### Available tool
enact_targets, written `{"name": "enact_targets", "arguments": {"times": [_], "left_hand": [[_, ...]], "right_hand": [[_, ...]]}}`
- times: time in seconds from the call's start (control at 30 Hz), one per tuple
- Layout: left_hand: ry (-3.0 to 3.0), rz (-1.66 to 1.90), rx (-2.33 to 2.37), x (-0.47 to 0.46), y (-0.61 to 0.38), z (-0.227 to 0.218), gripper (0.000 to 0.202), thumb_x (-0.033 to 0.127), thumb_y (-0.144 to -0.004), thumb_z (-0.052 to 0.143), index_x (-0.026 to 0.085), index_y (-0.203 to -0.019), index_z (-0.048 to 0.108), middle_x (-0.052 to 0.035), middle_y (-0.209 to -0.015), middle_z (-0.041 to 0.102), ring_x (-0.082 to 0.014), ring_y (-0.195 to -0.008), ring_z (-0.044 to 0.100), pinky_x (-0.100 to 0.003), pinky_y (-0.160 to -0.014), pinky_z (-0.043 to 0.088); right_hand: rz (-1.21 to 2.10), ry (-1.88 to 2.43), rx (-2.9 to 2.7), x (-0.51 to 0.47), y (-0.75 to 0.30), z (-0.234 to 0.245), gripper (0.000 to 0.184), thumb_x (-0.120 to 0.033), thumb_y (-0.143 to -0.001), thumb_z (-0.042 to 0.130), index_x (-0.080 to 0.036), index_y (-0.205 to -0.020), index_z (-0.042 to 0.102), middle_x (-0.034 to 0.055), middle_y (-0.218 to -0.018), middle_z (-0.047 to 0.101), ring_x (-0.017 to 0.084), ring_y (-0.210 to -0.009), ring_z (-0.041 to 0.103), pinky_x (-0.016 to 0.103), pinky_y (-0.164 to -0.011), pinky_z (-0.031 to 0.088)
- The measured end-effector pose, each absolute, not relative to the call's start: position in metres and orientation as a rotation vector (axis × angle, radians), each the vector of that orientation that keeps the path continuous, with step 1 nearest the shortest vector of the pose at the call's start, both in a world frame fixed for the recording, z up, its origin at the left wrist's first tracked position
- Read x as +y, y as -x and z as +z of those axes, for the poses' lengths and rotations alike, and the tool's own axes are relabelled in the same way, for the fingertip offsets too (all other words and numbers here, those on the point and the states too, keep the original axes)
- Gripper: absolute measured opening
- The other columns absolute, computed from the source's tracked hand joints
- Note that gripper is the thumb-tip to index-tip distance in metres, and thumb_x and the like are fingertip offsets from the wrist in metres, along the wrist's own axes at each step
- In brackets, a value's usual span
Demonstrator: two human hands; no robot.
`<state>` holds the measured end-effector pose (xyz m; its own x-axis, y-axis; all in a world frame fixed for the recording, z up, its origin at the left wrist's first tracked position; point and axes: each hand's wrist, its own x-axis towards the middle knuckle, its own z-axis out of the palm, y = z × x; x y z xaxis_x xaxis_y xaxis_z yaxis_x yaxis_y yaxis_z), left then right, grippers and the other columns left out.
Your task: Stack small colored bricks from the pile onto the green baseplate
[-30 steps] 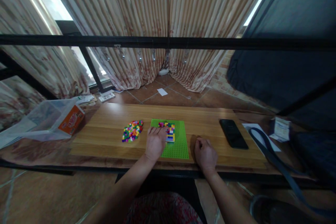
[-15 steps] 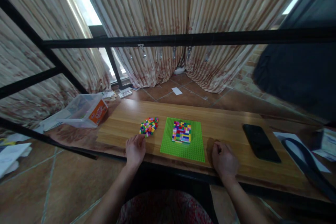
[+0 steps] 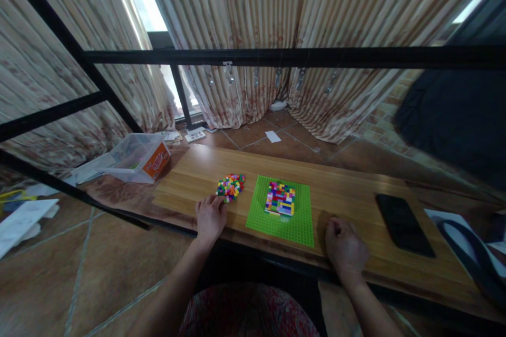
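My left hand [image 3: 211,217] rests at the near edge of a loose pile of small coloured building bricks [image 3: 232,186]. Its fingers are bent and closed, with the tips touching the nearest bricks; what they may hold is hidden. Right of the pile lies a green studded baseplate [image 3: 294,229]. On it stands a low, square block of multicoloured bricks [image 3: 280,199], with gaps showing in its upper layer. Beside the baseplate, on the right, my right hand [image 3: 347,246] lies on the table as a loose fist, with nothing visible in it.
The wooden table [image 3: 336,189] carries a black phone [image 3: 404,225] on the right, near a dark strap [image 3: 466,242] and white paper. A clear plastic box [image 3: 136,160] with an orange label stands left. A black metal rail [image 3: 253,57] crosses before the curtains.
My left hand has shifted slightly forward, its fingers reaching onto the pile's near edge. My right hand stays a fist beside the baseplate. The whole view has turned a little.
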<state>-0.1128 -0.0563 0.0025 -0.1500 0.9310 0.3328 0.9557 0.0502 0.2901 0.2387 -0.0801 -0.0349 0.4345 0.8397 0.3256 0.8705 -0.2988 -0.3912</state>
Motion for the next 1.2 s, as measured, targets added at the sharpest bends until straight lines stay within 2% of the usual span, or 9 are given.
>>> {"name": "enact_targets", "arguments": {"times": [0.23,0.47,0.67,0.83,0.97,1.07,1.13,1.2], "left_hand": [[2.061,-0.625,-2.196,-0.053,0.117,0.005,0.027,0.029,-0.091,0.054,0.025,-0.111,0.071,-0.0095,-0.109,0.071,-0.0269,-0.102,0.062,-0.043,-0.092,0.041],[2.077,-0.657,-2.125,-0.051,0.118,0.001,0.025,0.031,-0.094,0.052,0.028,-0.105,0.074,-0.0087,-0.109,0.072,-0.0256,-0.101,0.062,-0.044,-0.095,0.039],[2.052,-0.77,-2.123,-0.048,0.118,-0.007,0.027,0.032,-0.096,0.048,0.025,-0.104,0.073,-0.0092,-0.107,0.073,-0.0246,-0.1,0.064,-0.042,-0.094,0.04],[2.047,-0.89,-2.177,-0.043,0.119,-0.004,0.028,0.031,-0.096,0.045,0.023,-0.096,0.072,-0.0092,-0.1,0.073,-0.0249,-0.099,0.064,-0.043,-0.095,0.042],[1.928,-1.3,-2.376,-0.035,0.119,0.002,0.025,0.033,-0.091,0.048,0.02,-0.087,0.07,-0.0086,-0.09,0.072,-0.0234,-0.091,0.066,-0.038,-0.086,0.048],[1.76,-1.957,-2.565,-0.031,0.111,0.012,0.031,0.047,-0.084,0.056,0.019,-0.082,0.067,-0.0051,-0.079,0.071,-0.0199,-0.077,0.065,-0.033,-0.075,0.051],[1.669,-2.491,-2.59,-0.033,0.102,0.021,0.04,0.056,-0.075,0.067,0.017,-0.081,0.066,-0.0047,-0.077,0.071,-0.0169,-0.071,0.064,-0.031,-0.072,0.052],[1.612,-2.881,-2.555,-0.037,0.092,0.032,0.045,0.055,-0.064,0.079,0.015,-0.081,0.066,-0.0059,-0.079,0.072,-0.0149,-0.07,0.064,-0.03,-0.072,0.053]], "right_hand": [[-0.103,2.175,-1.444,-0.081,-0.239,-0.035,0.028,-0.031,-0.096,0.049,-0.017,-0.099,0.073,0.0083,-0.095,0.069,0.015,-0.064,0.045,0.029,-0.059,0.024],[-0.105,2.173,-1.442,-0.081,-0.239,-0.034,0.029,-0.031,-0.096,0.048,-0.017,-0.1,0.073,0.0078,-0.092,0.066,0.015,-0.064,0.045,0.029,-0.059,0.023],[-0.072,2.176,-1.438,-0.081,-0.237,-0.032,0.029,-0.031,-0.096,0.048,-0.017,-0.099,0.073,0.0084,-0.095,0.067,0.015,-0.064,0.046,0.029,-0.059,0.025],[-0.074,2.169,-1.444,-0.08,-0.238,-0.034,0.028,-0.03,-0.096,0.048,-0.017,-0.1,0.072,0.0082,-0.096,0.069,0.016,-0.067,0.05,0.029,-0.06,0.027],[-0.079,2.149,-1.452,-0.08,-0.238,-0.033,0.03,-0.03,-0.096,0.046,-0.016,-0.099,0.072,0.0093,-0.096,0.069,0.017,-0.07,0.051,0.029,-0.061,0.028],[-0.065,2.152,-1.441,-0.08,-0.237,-0.032,0.03,-0.031,-0.095,0.046,-0.016,-0.1,0.072,0.009,-0.095,0.069,0.016,-0.068,0.051,0.03,-0.061,0.027],[-0.056,2.156,-1.439,-0.08,-0.236,-0.032,0.031,-0.032,-0.095,0.046,-0.017,-0.101,0.072,0.0085,-0.094,0.069,0.016,-0.067,0.05,0.03,-0.06,0.027],[-0.05,2.163,-1.436,-0.08,-0.236,-0.031,0.032,-0.032,-0.096,0.045,-0.017,-0.101,0.073,0.0085,-0.095,0.068,0.015,-0.066,0.05,0.03,-0.06,0.026]]}}
